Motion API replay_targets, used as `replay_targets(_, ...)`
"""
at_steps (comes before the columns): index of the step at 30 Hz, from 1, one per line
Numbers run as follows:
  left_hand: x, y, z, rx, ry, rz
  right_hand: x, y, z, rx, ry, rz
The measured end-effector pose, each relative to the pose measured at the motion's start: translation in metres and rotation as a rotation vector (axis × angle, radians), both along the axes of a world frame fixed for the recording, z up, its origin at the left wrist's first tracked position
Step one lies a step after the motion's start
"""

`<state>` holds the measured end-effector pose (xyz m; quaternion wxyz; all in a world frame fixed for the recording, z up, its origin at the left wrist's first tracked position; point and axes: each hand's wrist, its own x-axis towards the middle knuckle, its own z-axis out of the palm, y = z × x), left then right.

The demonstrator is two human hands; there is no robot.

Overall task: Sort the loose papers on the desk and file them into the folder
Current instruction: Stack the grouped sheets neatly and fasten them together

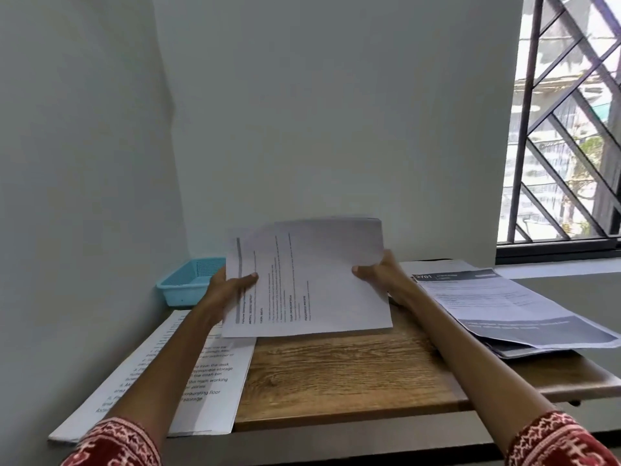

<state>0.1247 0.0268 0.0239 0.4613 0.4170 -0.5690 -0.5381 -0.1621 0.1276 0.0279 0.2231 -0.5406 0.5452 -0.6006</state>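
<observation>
Hands raised over the wooden desk [336, 375]: I see my left hand [228, 287] pinching the left edge of a sheaf of printed sheets [309, 280], thumb on top; my right hand [379, 274] grips the right edge the same way; the sheaf hangs tilted above the desk; 1 loose page [208, 375] lies at left, a stack of papers [510, 307] at right, a blue basket [188, 280] behind
</observation>
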Motion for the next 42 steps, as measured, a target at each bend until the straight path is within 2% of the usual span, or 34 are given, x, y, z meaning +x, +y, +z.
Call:
replay_targets(3, -0.005, 0.001, 0.014, -0.002, 0.112, -0.029, 0.005, 0.002, 0.013, -0.049, 0.0, -0.058)
replay_targets(5, -0.01, 0.001, 0.023, -0.077, 0.145, -0.086, 0.008, 0.003, 0.024, -0.088, -0.036, -0.131)
replay_targets(9, -0.028, 0.003, 0.017, -0.185, 0.083, -0.009, 0.012, 0.005, 0.018, -0.139, -0.122, -0.222)
replay_targets(14, -0.045, 0.018, -0.04, -0.185, -0.018, 0.026, 0.008, 0.005, -0.053, 0.069, -0.235, -0.248)
replay_targets(20, -0.049, 0.017, 0.013, -0.32, -0.093, 0.053, -0.002, 0.0, -0.024, -0.01, -0.278, -0.269)
replay_targets(22, -0.047, 0.013, 0.011, -0.298, -0.107, 0.054, -0.005, -0.001, -0.029, 0.001, -0.283, -0.268)
replay_targets(26, -0.048, 0.016, -0.043, -0.137, -0.136, -0.027, -0.006, -0.003, -0.071, 0.193, -0.269, -0.242)
replay_targets(31, -0.055, 0.003, -0.046, -0.105, -0.072, -0.007, -0.016, -0.007, -0.052, 0.145, -0.215, -0.223)
replay_targets(35, -0.059, 0.0, -0.059, -0.046, -0.102, -0.016, -0.014, -0.006, -0.071, 0.211, -0.274, -0.255)
replay_targets(37, -0.063, -0.003, -0.06, 0.043, -0.032, 0.031, -0.009, -0.005, -0.068, 0.169, -0.37, -0.222)
replay_targets(40, -0.072, 0.001, -0.044, 0.234, 0.232, 0.019, -0.002, -0.005, -0.047, -0.051, -0.778, -0.005)
replay_targets(42, -0.084, 0.014, -0.032, 0.258, 0.374, 0.003, 0.007, -0.013, -0.036, -0.116, -0.904, 0.11)
